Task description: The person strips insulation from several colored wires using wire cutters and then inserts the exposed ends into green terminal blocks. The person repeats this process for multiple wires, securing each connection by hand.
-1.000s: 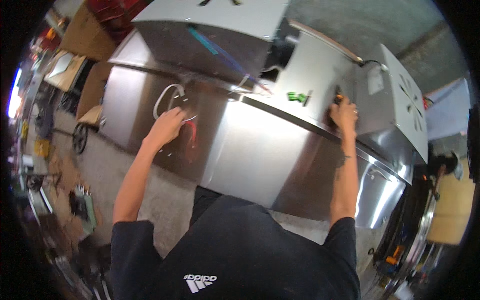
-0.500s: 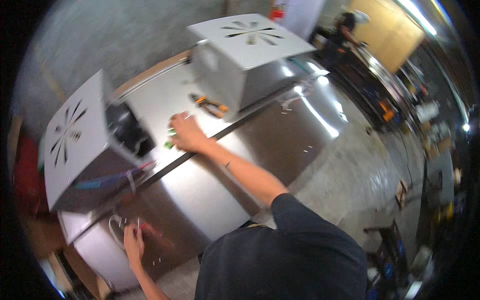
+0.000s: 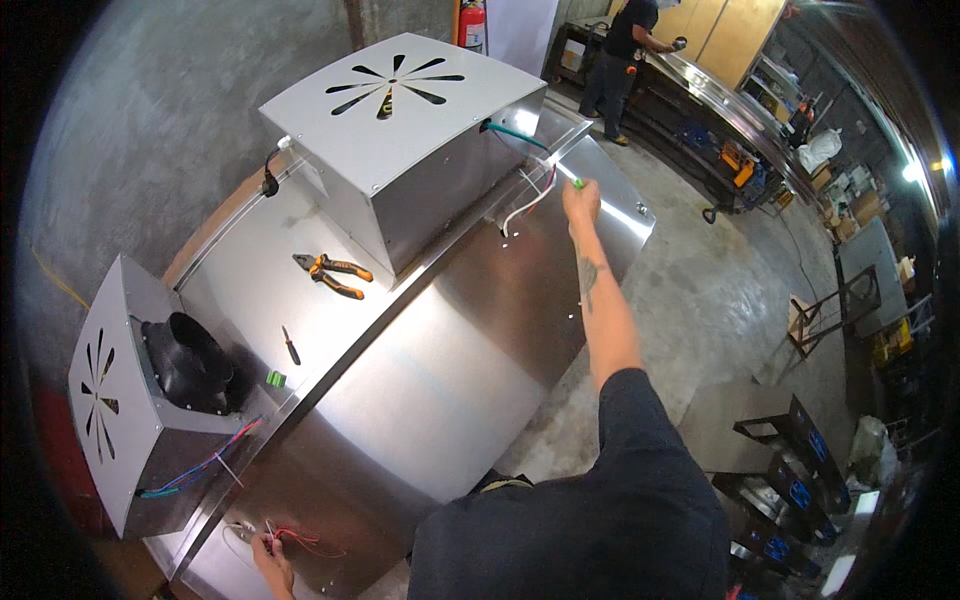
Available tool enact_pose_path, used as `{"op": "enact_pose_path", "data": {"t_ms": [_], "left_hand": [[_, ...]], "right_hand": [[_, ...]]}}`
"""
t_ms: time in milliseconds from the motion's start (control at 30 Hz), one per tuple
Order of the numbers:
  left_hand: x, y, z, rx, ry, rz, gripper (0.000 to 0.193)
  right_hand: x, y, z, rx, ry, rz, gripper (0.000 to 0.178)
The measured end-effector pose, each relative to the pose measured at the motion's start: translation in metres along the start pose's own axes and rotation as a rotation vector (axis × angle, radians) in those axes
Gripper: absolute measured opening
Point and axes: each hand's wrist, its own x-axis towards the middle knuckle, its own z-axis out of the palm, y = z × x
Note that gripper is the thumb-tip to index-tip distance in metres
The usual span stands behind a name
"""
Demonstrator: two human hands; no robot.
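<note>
Right hand (image 3: 582,207) has moved from beside the pliers (image 3: 338,275) to a position well to their right, fingers closed on a small green piece (image 3: 578,184). Left hand (image 3: 272,568) is well apart from the pliers, on their near left side, fingers pinched on red wires (image 3: 296,538). Screwdriver (image 3: 292,350) and green block (image 3: 276,379) lie on the metal panel (image 3: 350,312), nearer the pliers, also on their near left side.

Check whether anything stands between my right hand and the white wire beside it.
Nothing visible does: only the bare steel panel shows in the gap between your right hand, with the green piece at its fingertips, and the white wire to its left.
</note>
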Motion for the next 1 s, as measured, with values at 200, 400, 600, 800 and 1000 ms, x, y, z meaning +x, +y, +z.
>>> {"op": "enact_pose_path", "data": {"t_ms": [200, 400, 600, 800, 1000], "left_hand": [[-0.006, 0.011, -0.007, 0.061, 0.002, -0.09, 0.012], [0.003, 0.011, -0.006, 0.086, -0.011, -0.094, 0.014], [-0.015, 0.057, -0.013, -0.005, -0.067, -0.258, 0.017], [0.017, 0.125, -0.016, -0.07, -0.109, -0.199, 0.023], [-0.001, 0.165, -0.019, 0.01, -0.009, -0.239, 0.025]], "right_hand": [[0.086, -0.057, 0.048, -0.005, -0.227, -0.127, 0.068], [0.096, -0.054, 0.032, 0.38, 0.195, 0.067, 0.053], [-0.145, -0.08, -0.042, 0.468, 0.081, -0.018, 0.027], [-0.293, -0.173, -0.044, 0.49, -0.643, -0.535, 0.025], [-0.335, -0.251, 0.027, -0.032, -0.835, -1.149, 0.069]]}}
